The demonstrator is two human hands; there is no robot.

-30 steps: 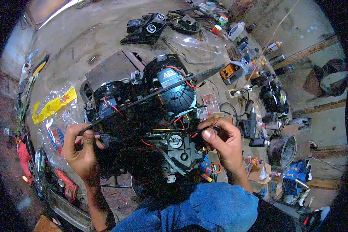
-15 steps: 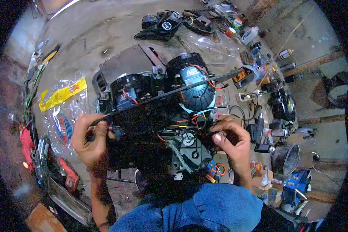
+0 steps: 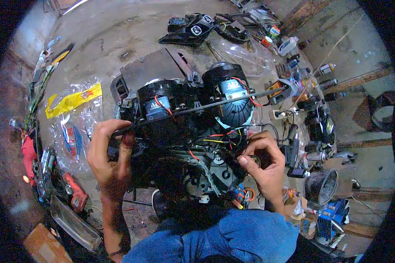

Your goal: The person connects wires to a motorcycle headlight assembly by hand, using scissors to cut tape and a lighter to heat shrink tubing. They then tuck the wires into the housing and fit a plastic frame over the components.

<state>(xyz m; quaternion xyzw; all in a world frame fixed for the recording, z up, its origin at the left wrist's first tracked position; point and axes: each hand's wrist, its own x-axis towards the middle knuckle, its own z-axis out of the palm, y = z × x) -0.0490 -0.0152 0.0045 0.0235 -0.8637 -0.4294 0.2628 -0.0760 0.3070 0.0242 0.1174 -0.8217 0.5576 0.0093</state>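
Observation:
A black assembly (image 3: pixel 162 153) sits before my knees, with two round projector units, each with a blue label and red wires: the left one (image 3: pixel 157 105) and the right one (image 3: pixel 235 98). A long thin black strip (image 3: pixel 206 105) crosses over them, rising to the right. My left hand (image 3: pixel 112 153) pinches the strip's left end. At the assembly's right side, my right hand (image 3: pixel 263 160) has thumb and fingers together on a thin dark wire, partly hidden. Red and yellow wires (image 3: pixel 217 140) run just left of it, above a grey plate with a round dial (image 3: pixel 217 160).
Plastic wrapping with a yellow strip (image 3: pixel 77 101) lies at left, above a red tool (image 3: pixel 76 193). More black lamp parts (image 3: pixel 191 30) lie at the far side. Bottles, cables and a round metal pot (image 3: pixel 321 186) line the right.
The assembly and strip appear slightly further right and lower in view. My left hand has shifted a little right with the strip's end. My right hand stays at the wires.

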